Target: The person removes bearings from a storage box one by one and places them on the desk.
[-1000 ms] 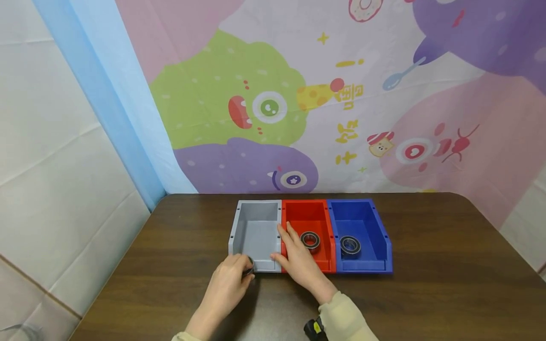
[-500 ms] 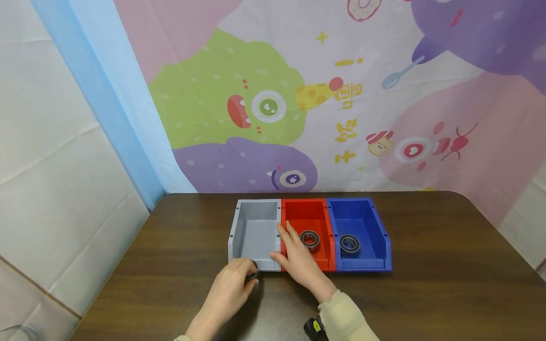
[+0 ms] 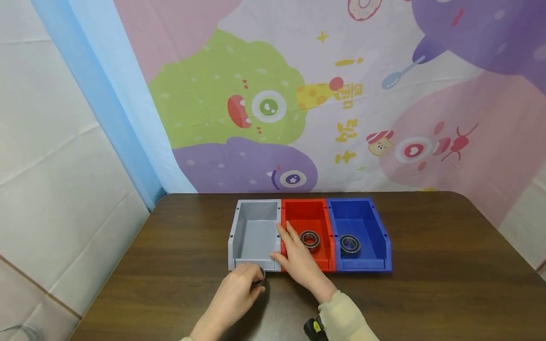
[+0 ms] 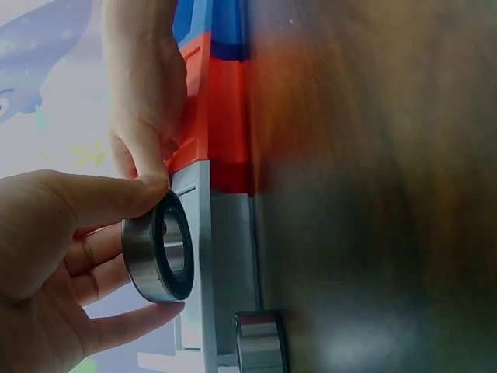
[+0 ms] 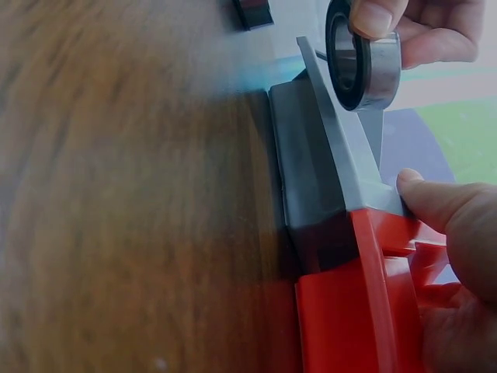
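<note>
As the left wrist view shows, the left hand point(image 4: 39, 245) pinches a sealed bearing point(image 4: 142, 260); a second bearing point(image 4: 260, 343) sits between four and five o'clock from it. Head view: held bearing at the grey bin's point(image 3: 258, 239) six o'clock—right hand point(image 3: 302, 267), fingers slightly spread, at the red bin's point(image 3: 306, 208) nine-o'clock wall.

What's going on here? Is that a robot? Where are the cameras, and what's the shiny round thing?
No robot, just a person's two bare hands! The big picture comes from a camera on the head, looking down. The two smaller, sideways ones come from cameras worn on each wrist.

On the brown table sit three joined bins: the grey bin, red bin and blue bin. The left hand holds a metal ring near the grey one. The right hand rests where grey meets red. A second ring is in red, a third ring in blue, and a fourth ring on the table.
</note>
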`<state>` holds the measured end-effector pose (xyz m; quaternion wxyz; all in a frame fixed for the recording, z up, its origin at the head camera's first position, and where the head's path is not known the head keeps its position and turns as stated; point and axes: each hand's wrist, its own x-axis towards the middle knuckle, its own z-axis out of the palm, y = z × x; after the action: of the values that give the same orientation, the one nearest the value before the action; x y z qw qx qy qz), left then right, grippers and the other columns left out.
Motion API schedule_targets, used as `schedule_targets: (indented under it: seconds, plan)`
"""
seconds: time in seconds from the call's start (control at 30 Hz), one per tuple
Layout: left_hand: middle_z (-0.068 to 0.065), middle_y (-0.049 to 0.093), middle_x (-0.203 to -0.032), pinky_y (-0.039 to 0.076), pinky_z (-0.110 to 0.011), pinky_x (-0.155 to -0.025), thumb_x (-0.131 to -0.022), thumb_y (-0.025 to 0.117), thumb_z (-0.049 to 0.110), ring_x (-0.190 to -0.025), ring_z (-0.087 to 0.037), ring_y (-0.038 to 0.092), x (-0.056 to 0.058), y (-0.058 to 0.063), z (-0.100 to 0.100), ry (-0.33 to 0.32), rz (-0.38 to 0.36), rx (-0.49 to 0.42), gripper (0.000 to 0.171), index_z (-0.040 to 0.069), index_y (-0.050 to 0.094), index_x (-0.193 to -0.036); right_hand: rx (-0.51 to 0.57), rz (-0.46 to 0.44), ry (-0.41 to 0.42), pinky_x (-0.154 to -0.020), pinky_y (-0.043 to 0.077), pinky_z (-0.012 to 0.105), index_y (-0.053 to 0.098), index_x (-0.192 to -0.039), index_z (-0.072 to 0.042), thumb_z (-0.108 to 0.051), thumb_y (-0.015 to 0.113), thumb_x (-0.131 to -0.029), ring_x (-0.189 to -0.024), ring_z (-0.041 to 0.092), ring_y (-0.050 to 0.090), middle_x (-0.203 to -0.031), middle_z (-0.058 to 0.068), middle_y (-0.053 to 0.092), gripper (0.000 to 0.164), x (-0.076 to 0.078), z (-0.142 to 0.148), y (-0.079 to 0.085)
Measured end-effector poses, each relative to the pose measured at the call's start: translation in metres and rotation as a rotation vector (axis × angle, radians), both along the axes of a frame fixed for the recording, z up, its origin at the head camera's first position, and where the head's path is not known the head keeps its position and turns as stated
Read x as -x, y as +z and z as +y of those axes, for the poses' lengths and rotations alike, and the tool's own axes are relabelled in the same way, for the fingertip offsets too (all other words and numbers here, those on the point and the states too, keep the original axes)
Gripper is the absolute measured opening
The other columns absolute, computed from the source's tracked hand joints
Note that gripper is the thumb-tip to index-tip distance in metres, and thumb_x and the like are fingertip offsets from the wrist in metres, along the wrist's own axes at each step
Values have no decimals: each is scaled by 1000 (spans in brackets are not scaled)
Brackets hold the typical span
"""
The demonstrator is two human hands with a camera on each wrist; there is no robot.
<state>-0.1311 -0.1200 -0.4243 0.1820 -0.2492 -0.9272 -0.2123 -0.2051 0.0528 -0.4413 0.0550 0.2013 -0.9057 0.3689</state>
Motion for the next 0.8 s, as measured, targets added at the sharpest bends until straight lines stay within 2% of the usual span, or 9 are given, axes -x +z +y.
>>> schedule_targets:
  seconds: [0.4, 0.53, 0.8]
  plan:
    - [9, 46, -68, 37, -18, -57, -65, 78, 10, -65, -3, 43, 0, -6, 1, -78, -20, 34, 31, 16, 48, -71, 3, 11, 2, -97, 37, 48, 26, -144, -12, -30, 62, -85, -129, 35, 35, -148, 19, 21, 71, -1, 0, 0]
    - [9, 46, -67, 37, -19, -57, -64, 78, 11, -65, -3, 42, 1, -7, 1, -84, -31, 50, 32, 16, 48, -70, 1, 11, 2, -97, 37, 48, 26, -144, -12, -30, 62, -85, -129, 36, 35, -148, 19, 20, 71, -1, 0, 0]
    - [8, 51, -70, 39, -19, -56, -67, 77, 11, -66, -4, 46, 1, -6, 0, -87, -120, 86, 28, 16, 50, -72, 6, 12, 4, -97, 37, 48, 26, -143, -12, -30, 63, -84, -129, 36, 35, -148, 19, 21, 72, -1, 0, 2]
